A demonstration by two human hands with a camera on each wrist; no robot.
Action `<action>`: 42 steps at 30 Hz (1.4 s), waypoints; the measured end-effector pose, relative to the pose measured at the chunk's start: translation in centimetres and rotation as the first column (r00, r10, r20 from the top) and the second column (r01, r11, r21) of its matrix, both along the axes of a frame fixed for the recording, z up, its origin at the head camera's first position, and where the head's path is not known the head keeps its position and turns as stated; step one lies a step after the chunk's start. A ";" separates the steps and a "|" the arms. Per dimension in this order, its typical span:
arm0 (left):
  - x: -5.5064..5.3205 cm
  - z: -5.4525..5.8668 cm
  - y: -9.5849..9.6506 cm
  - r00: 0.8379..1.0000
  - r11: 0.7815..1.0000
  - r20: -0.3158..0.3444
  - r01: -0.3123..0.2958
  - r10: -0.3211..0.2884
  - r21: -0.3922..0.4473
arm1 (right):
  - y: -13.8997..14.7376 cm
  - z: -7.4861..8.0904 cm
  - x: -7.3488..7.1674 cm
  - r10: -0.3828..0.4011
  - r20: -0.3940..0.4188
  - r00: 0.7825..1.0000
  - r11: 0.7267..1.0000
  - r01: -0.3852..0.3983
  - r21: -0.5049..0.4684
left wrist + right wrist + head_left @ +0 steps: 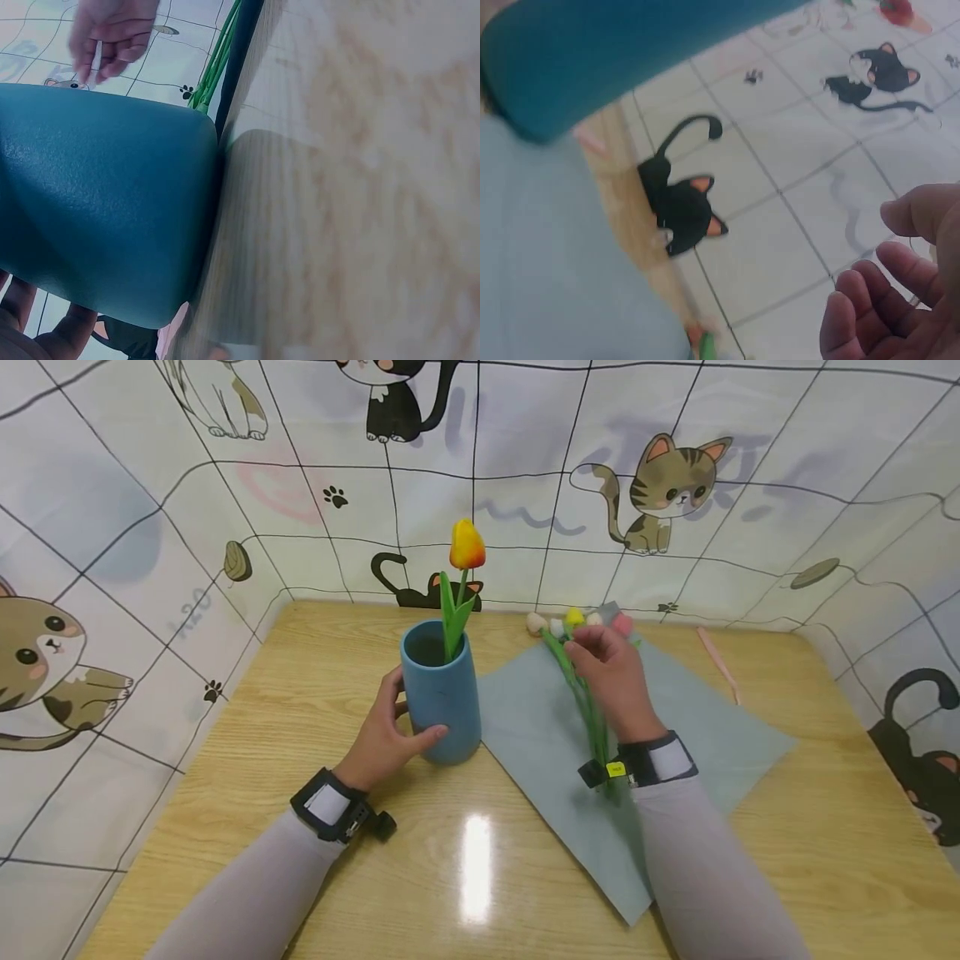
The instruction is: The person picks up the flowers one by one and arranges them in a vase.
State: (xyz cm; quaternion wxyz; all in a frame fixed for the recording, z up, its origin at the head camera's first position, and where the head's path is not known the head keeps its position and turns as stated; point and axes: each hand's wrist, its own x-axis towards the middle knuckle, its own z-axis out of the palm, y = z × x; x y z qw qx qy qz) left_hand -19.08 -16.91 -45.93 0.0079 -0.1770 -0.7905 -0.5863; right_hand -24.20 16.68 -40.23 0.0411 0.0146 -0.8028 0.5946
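Note:
A blue vase (450, 714) stands upright on the table, with one yellow and red artificial tulip (467, 545) rising from its mouth. My left hand (385, 735) grips the vase's left side, thumb across the front; its fingers (71, 330) show against the vase in the left wrist view. Over a bunch of tulips (588, 714) with white, yellow and pink heads hovers my right hand (617, 681). In the right wrist view that hand's fingers (900, 277) are loosely bent with nothing between them. The hand and wrist hide part of the bunch in the head view.
Beneath the bunch lies a grey-blue sheet (697, 727) of wrapping material, spread cornerwise on the wooden table (300, 693). A thin pink strip (718, 664) lies at the back right. Cloth printed with cats (525, 502) hangs behind and along both sides.

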 end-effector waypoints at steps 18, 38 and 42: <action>0.0 -0.3 -0.2 1.000 1.000 0.002 -0.004 0.004 -0.011 | 4.2 -2.8 -1.6 -0.028 0.194 0.981 0.896 -0.061 0.440; 0.1 0.1 0.0 1.000 1.000 0.009 -0.003 0.003 -0.001 | 4.1 -3.9 -1.7 0.006 0.317 0.948 0.745 -0.216 0.631; 0.1 0.1 0.0 1.000 1.000 0.019 -0.005 0.005 -0.003 | 4.2 -4.2 -1.8 0.009 0.310 0.951 0.742 -0.214 0.635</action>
